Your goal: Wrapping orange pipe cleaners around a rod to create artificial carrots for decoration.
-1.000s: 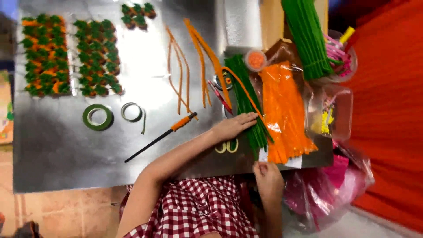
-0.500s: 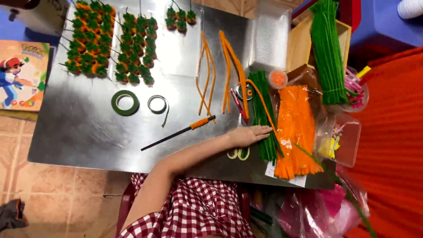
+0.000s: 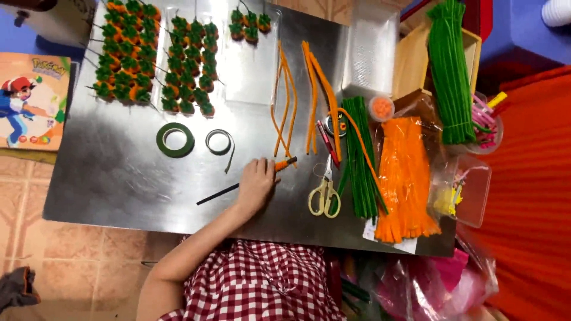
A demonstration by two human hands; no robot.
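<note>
Since the earlier frame the left hand (image 3: 257, 181) has moved off the green pipe-cleaner bundle (image 3: 358, 157) and back left onto the thin black stick (image 3: 221, 192) with the orange-wrapped end (image 3: 285, 163); the view has also shifted, so more of the table's (image 3: 107, 178) left side shows. The hand now lies palm-down over the middle of the stick, fingers (image 3: 262, 166) together and curled over it, touching it; cannot tell if it is actually gripped. The black end pokes out left of the hand, the orange tip just right of the fingertips. Right hand not in view. Just right of the tip: yellow-handled scissors (image 3: 325, 193), then the green bundle, then a flat sheaf of orange pipe cleaners (image 3: 406, 175) over a white paper label at the table's near edge. A clear plastic bag (image 3: 464, 190) with yellow bits sits right of that. Beyond the hand: a dark green tape roll (image 3: 175, 140) and a thinner grey ring (image 3: 217, 142), well apart from the stick. Loose long orange pipe cleaners (image 3: 284, 101) lie further out. A small round tub with orange lid (image 3: 381, 109) sits by the green bundle's far end. Far side: rows of small orange-and-green made pieces (image 3: 151, 59), and a tall green bundle (image 3: 449, 71) in a wooden box. Off the table at left, a colourful cartoon booklet (image 3: 33, 101), rectangular, orange-blue.
</note>
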